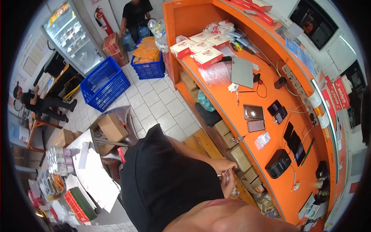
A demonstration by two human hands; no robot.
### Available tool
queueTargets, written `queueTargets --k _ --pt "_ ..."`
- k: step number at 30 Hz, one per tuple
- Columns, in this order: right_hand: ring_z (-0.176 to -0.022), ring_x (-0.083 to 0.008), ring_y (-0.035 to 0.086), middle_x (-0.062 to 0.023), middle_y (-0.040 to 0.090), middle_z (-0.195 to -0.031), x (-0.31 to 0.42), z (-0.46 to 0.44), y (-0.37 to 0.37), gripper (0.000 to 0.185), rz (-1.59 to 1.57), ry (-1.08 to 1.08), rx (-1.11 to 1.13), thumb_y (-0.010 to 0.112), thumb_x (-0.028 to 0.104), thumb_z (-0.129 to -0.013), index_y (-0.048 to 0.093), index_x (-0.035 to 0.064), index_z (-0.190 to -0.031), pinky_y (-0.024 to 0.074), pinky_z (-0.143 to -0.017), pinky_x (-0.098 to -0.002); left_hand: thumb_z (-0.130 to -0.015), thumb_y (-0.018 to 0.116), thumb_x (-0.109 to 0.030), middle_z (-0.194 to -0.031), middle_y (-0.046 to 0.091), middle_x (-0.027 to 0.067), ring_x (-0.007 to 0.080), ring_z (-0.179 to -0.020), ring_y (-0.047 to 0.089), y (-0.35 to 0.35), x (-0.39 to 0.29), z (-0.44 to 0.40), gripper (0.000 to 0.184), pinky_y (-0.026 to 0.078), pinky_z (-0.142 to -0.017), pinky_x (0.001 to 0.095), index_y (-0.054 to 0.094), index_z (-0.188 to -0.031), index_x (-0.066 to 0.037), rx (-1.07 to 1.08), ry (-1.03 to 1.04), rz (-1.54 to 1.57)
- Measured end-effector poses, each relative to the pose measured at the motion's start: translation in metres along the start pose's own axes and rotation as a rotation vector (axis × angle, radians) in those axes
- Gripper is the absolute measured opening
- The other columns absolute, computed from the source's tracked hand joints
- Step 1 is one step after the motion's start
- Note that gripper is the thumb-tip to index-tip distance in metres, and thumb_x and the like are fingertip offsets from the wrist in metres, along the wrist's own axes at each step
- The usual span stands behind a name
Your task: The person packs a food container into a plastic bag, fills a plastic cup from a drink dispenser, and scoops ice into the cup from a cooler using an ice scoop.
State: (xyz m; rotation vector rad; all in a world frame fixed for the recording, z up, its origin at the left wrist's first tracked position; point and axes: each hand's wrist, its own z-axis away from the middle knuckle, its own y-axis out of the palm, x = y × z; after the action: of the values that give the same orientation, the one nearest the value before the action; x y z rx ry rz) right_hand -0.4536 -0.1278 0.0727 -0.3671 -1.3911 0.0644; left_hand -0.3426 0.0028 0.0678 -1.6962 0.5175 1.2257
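My left hand [223,165] is closed, its fingertips pinched together at the end of the bare arm that comes out of a black sleeve. Just below it, my right hand [227,188] is partly hidden by the black shirt. Between both hands is a small, shiny, clear plastic item [228,178], perhaps a bag, with a thin reddish strand by the fingers. Its exact kind is too small to make out. The hands are low beside the orange counter [232,116], in front of its lower shelf with brown cardboard boxes [240,158].
Phones [256,126], a black device [278,164], a laptop [242,72] and red-white boxes [208,57] lie on the counter. Behind are blue crates [105,83], a table with papers [96,181] and a glass-door fridge [73,38]. Two other people are further off.
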Motion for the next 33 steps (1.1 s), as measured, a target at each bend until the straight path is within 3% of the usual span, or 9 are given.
queueTargets --k 8,12,13,16,18,24,25,27,33 --pt "-0.092 -0.0350 0.062 -0.0247 0.061 -0.101 0.038 -0.045 -0.033 0.034 0.441 -0.243 0.225 0.057 0.013 -0.088 0.055 -0.0005 -0.118 0.0473 -0.076 -0.0368 -0.075 0.066 -0.018 -0.094 0.062 0.0147 0.0348 -0.087 0.060 0.009 0.024 -0.020 0.057 0.045 -0.072 0.0438 0.036 -0.122 -0.007 -0.118 -0.044 -0.014" --pt "-0.094 -0.0346 0.062 -0.0249 0.061 -0.103 0.046 -0.073 -0.020 0.035 0.416 -0.204 0.304 0.055 0.013 -0.088 0.053 0.0012 -0.121 0.0470 -0.077 -0.0372 -0.076 0.066 -0.020 -0.089 0.061 0.0169 0.0371 -0.082 0.059 -0.001 0.059 -0.012 0.048 0.046 -0.068 0.0448 0.041 -0.114 -0.005 -0.205 -0.020 0.194" --pt "-0.096 -0.0324 0.062 -0.0247 0.061 -0.105 0.088 -0.074 -0.008 0.036 0.388 0.006 0.344 0.054 0.012 -0.088 0.052 0.0011 -0.123 0.0467 -0.080 -0.0355 -0.076 0.066 -0.021 -0.089 0.061 0.0171 0.0371 -0.082 0.059 -0.013 0.064 -0.008 0.045 0.046 -0.068 0.0450 0.042 -0.111 -0.005 -0.183 -0.033 0.135" --pt "-0.090 -0.0300 0.062 -0.0234 0.062 -0.101 0.056 -0.107 0.019 0.037 0.410 -0.287 0.346 0.054 0.012 -0.088 0.051 0.0008 -0.123 0.0465 -0.078 -0.0328 -0.077 0.067 -0.023 -0.090 0.060 0.0178 0.0373 -0.082 0.059 -0.060 0.083 0.013 0.038 0.045 -0.068 0.0455 0.046 -0.103 -0.004 -0.115 -0.101 -0.023" --pt "-0.089 -0.0266 0.061 -0.0219 0.062 -0.099 0.063 -0.127 0.051 0.037 0.362 -0.193 0.396 0.055 0.008 -0.087 0.051 -0.0015 -0.123 0.0464 -0.078 -0.0319 -0.078 0.067 -0.025 -0.090 0.059 0.0186 0.0379 -0.082 0.058 -0.099 0.093 0.037 0.036 0.045 -0.068 0.0456 0.048 -0.101 -0.004 -0.061 -0.170 -0.100" --pt "-0.088 -0.0233 0.060 -0.0186 0.062 -0.102 0.138 -0.186 0.188 0.040 0.282 -0.168 0.484 0.054 0.004 -0.088 0.047 -0.0044 -0.126 0.0464 -0.076 -0.0311 -0.086 0.060 -0.040 -0.083 0.057 0.0126 0.0273 -0.077 0.059 -0.220 0.151 0.119 0.041 0.045 -0.064 0.0406 0.049 -0.101 -0.004 -0.257 0.113 0.223" --pt "-0.088 -0.0230 0.060 -0.0185 0.062 -0.102 0.145 -0.204 0.210 0.040 0.292 -0.184 0.547 0.054 0.004 -0.088 0.047 -0.0044 -0.126 0.0464 -0.076 -0.0310 -0.086 0.058 -0.043 -0.080 0.056 0.0064 0.0178 -0.074 0.057 -0.243 0.159 0.133 0.042 0.045 -0.060 0.0342 0.051 -0.100 -0.004 -0.226 -0.115 0.278" --pt "-0.086 -0.0225 0.059 -0.0181 0.062 -0.102 0.160 -0.239 0.258 0.040 0.305 -0.217 0.665 0.054 0.004 -0.088 0.047 -0.0044 -0.126 0.0464 -0.075 -0.0307 -0.086 0.059 -0.041 -0.078 0.056 0.0035 0.0141 -0.071 0.055 -0.311 0.154 0.168 0.038 0.045 -0.059 0.0308 0.052 -0.098 -0.005 -0.264 -0.295 0.698" --pt "-0.083 -0.0210 0.058 -0.0170 0.061 -0.100 0.209 -0.313 0.407 0.041 0.391 -0.353 1.074 0.055 0.005 -0.088 0.047 -0.0044 -0.126 0.0463 -0.074 -0.0297 -0.084 0.063 -0.022 -0.078 0.056 -0.0014 0.0092 -0.068 0.054 -0.383 0.211 0.263 0.023 0.047 -0.061 0.0259 0.057 -0.100 -0.007 -0.672 -0.190 0.912"
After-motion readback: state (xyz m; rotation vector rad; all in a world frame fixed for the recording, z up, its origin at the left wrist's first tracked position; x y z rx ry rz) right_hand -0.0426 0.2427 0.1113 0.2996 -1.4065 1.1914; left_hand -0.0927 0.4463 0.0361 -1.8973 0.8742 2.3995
